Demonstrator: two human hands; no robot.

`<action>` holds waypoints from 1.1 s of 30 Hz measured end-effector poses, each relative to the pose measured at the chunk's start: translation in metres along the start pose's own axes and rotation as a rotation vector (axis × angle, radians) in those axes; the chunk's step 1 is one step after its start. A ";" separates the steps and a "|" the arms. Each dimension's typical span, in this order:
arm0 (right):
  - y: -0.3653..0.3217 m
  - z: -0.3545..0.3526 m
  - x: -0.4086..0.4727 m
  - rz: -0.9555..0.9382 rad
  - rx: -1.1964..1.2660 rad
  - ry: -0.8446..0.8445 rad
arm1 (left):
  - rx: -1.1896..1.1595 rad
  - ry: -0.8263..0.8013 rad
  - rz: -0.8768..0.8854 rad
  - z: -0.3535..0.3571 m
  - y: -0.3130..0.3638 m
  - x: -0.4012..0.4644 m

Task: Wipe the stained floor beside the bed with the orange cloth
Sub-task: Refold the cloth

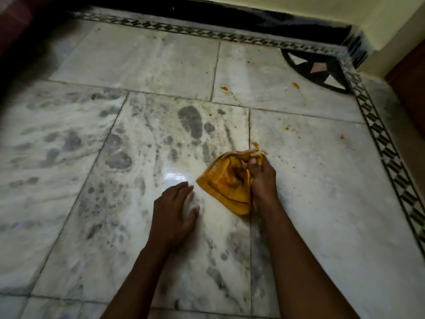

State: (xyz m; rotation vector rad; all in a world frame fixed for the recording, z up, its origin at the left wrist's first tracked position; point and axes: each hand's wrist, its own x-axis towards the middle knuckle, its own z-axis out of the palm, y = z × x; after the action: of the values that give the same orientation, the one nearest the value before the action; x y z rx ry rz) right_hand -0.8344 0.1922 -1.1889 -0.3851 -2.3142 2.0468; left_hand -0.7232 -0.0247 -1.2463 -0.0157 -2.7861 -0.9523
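The orange cloth [226,184] lies bunched on the white marble floor [142,65], with darker stained folds in its middle. My right hand [263,178] grips its right side, fingers curled into the fabric at the far end. My left hand [174,209] rests flat on the floor just left of the cloth, fingers straight, apart from the cloth. Orange stain spots [258,146] sit right beyond the cloth's far tip. More orange spots [226,89] lie farther off, and another orange spot [295,85] is near the corner inlay.
A dark patterned border strip [381,143] runs along the right and far edges of the floor. A dark fan-shaped inlay [319,70] fills the far right corner. The pale wall [299,5] rises behind. Dark red bedding [16,21] shows at the far left.
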 end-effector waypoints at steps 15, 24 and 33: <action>-0.120 -0.022 0.001 0.252 0.614 -0.180 | -0.433 0.078 0.179 -0.054 0.118 0.084; -0.103 -0.037 -0.010 0.363 0.711 -0.139 | -1.182 0.102 -0.829 -0.058 0.123 0.095; -0.089 -0.038 -0.032 0.448 0.852 -0.157 | -1.867 -0.131 -1.201 -0.037 0.136 0.074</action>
State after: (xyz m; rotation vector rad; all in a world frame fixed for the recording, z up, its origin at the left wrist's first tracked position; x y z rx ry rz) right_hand -0.8112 0.2134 -1.0917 -0.7367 -1.2456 3.0889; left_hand -0.7789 0.0573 -1.1216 1.2769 -0.6433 -3.1673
